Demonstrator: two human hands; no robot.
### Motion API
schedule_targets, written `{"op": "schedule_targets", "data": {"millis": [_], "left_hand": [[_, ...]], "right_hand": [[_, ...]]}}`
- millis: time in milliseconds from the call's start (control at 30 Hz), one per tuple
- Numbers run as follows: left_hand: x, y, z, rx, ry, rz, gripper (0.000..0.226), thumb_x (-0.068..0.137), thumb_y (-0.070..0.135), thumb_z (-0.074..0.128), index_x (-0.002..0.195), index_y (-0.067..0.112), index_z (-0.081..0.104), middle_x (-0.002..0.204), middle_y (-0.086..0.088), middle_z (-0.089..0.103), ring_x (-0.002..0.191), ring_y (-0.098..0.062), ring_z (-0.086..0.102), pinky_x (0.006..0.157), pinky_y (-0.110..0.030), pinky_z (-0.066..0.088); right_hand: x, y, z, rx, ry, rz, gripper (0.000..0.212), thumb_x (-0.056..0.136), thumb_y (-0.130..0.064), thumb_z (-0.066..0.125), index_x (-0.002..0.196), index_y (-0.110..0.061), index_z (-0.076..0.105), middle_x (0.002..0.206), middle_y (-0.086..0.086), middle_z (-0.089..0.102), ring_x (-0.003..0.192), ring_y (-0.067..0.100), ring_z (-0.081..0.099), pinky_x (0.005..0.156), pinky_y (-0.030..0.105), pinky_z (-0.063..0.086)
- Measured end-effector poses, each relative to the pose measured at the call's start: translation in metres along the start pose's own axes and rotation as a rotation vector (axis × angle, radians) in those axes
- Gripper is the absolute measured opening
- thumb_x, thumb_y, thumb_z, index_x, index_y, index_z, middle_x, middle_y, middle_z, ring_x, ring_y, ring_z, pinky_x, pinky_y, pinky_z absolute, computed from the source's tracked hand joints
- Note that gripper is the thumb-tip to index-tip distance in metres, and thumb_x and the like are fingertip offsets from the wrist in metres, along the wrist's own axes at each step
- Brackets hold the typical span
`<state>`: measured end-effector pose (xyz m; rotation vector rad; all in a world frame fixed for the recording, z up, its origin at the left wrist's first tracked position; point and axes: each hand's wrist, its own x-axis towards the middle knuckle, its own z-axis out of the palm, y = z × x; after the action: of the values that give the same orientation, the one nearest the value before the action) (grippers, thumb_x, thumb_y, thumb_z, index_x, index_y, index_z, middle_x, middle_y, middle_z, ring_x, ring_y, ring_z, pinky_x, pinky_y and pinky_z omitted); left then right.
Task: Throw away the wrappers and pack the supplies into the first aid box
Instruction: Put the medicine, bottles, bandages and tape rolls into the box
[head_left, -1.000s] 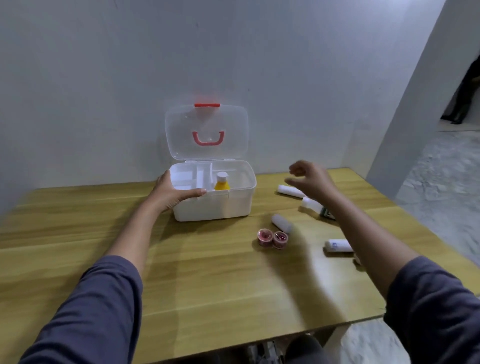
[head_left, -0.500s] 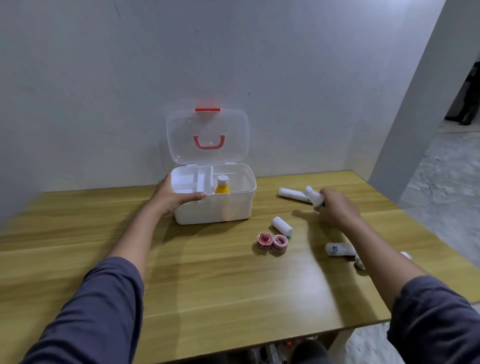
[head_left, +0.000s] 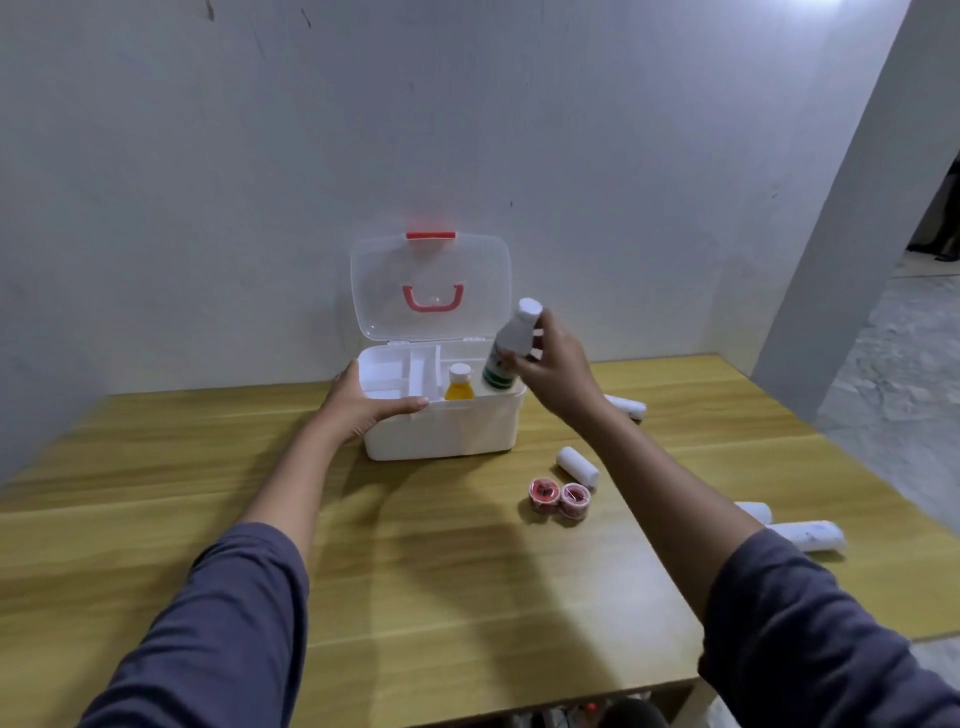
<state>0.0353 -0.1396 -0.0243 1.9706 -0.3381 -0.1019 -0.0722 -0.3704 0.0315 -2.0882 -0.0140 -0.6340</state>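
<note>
The white first aid box (head_left: 457, 428) stands open at the back of the wooden table, its clear lid (head_left: 431, 286) with a red handle upright. Inside, at the right, stands a yellow bottle (head_left: 459, 387) with a white cap. My left hand (head_left: 363, 405) grips the box's front left rim. My right hand (head_left: 558, 364) holds a white bottle (head_left: 511, 343) with a green label, tilted, its base over the box's right compartment. On the table to the right lie two red tape rolls (head_left: 558, 500) and several white bandage rolls (head_left: 577, 467).
More white rolls lie near the table's right edge (head_left: 802, 535) and behind my right forearm (head_left: 628, 405). A grey wall stands right behind the box. A pillar and a concrete floor (head_left: 893, 374) are at the right. The table's front edge is close to me.
My right hand picked the white bottle up from the table at the right and carried it left and up over the box. My left hand stayed on the box.
</note>
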Motion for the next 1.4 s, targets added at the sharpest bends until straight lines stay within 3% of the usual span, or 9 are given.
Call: {"op": "schedule_targets", "data": {"millis": [67,133,333,667,867,1000,1167,1267,1400], "left_hand": [[0.001,-0.001,0.001,0.001,0.007,0.012,0.126,0.026,0.073,0.090,0.137,0.029,0.050,0.137,0.003,0.060,0.130,-0.021,0.055,0.110,-0.048,0.045],[-0.001,-0.001,0.001,-0.003,0.012,0.008,0.135,0.019,0.077,0.086,0.139,0.028,0.049,0.139,0.002,0.058,0.131,-0.022,0.053,0.110,-0.048,0.045],[-0.003,0.001,0.004,0.015,0.033,-0.010,0.131,0.025,0.071,0.088,0.141,0.026,0.046,0.143,-0.001,0.054,0.134,-0.024,0.049,0.111,-0.050,0.044],[-0.003,0.002,0.004,0.000,0.034,0.013,0.135,0.018,0.072,0.088,0.138,0.023,0.051,0.138,0.000,0.059,0.129,-0.022,0.055,0.110,-0.046,0.045],[-0.005,-0.001,0.007,0.002,0.064,0.027,0.122,0.032,0.067,0.092,0.139,0.024,0.052,0.137,-0.002,0.061,0.126,-0.023,0.058,0.107,-0.044,0.047],[-0.005,-0.002,0.009,0.009,0.100,0.031,0.119,0.039,0.060,0.092,0.142,0.019,0.049,0.142,-0.006,0.057,0.128,-0.026,0.056,0.107,-0.042,0.046],[-0.009,-0.002,0.012,0.016,0.118,0.032,0.113,0.048,0.054,0.092,0.144,0.018,0.046,0.144,-0.009,0.055,0.130,-0.028,0.053,0.107,-0.042,0.045],[-0.010,-0.001,0.010,0.029,0.114,0.024,0.132,0.028,0.071,0.085,0.143,0.021,0.047,0.143,-0.007,0.056,0.130,-0.026,0.054,0.108,-0.045,0.045],[-0.007,-0.006,0.006,0.039,0.103,0.003,0.146,0.015,0.085,0.079,0.143,0.023,0.047,0.143,-0.005,0.055,0.130,-0.026,0.054,0.109,-0.047,0.046]], "right_hand": [[-0.001,0.005,0.009,-0.076,-0.084,0.036,0.041,0.077,-0.013,0.070,0.111,-0.007,0.048,0.115,0.013,0.058,0.103,0.026,0.058,0.084,0.040,0.054],[-0.001,0.008,0.015,-0.118,-0.127,0.080,0.040,0.076,-0.015,0.071,0.109,-0.008,0.049,0.115,0.014,0.058,0.104,0.028,0.058,0.085,0.045,0.052],[0.010,0.003,0.027,-0.445,-0.181,0.105,0.030,0.083,-0.032,0.061,0.102,-0.009,0.054,0.095,0.009,0.059,0.081,0.023,0.052,0.057,0.029,0.038],[-0.012,0.012,0.000,-0.353,-0.097,0.053,0.040,0.085,-0.024,0.060,0.122,-0.008,0.054,0.127,0.008,0.059,0.119,0.023,0.052,0.096,0.032,0.041],[-0.080,0.051,-0.078,-0.442,-0.031,0.064,0.036,0.086,-0.023,0.061,0.119,-0.010,0.056,0.125,0.006,0.060,0.115,0.022,0.054,0.080,0.017,0.031],[-0.127,0.084,-0.127,-0.679,-0.071,0.151,0.040,0.090,-0.038,0.051,0.126,-0.018,0.050,0.131,0.002,0.053,0.119,0.022,0.051,0.090,0.034,0.044],[-0.167,0.107,-0.158,-0.787,-0.200,0.250,0.051,0.092,-0.049,0.041,0.138,-0.028,0.038,0.149,0.000,0.035,0.140,0.017,0.028,0.107,0.037,0.030],[-0.174,0.116,-0.159,-0.830,-0.312,0.208,0.063,0.086,-0.064,0.031,0.142,-0.033,0.028,0.151,-0.008,0.032,0.141,0.011,0.023,0.113,0.035,0.018],[-0.161,0.118,-0.136,-0.879,-0.366,0.105,0.073,0.076,-0.071,0.018,0.141,-0.039,0.026,0.143,-0.010,0.038,0.130,0.013,0.035,0.102,0.033,0.027]]}}
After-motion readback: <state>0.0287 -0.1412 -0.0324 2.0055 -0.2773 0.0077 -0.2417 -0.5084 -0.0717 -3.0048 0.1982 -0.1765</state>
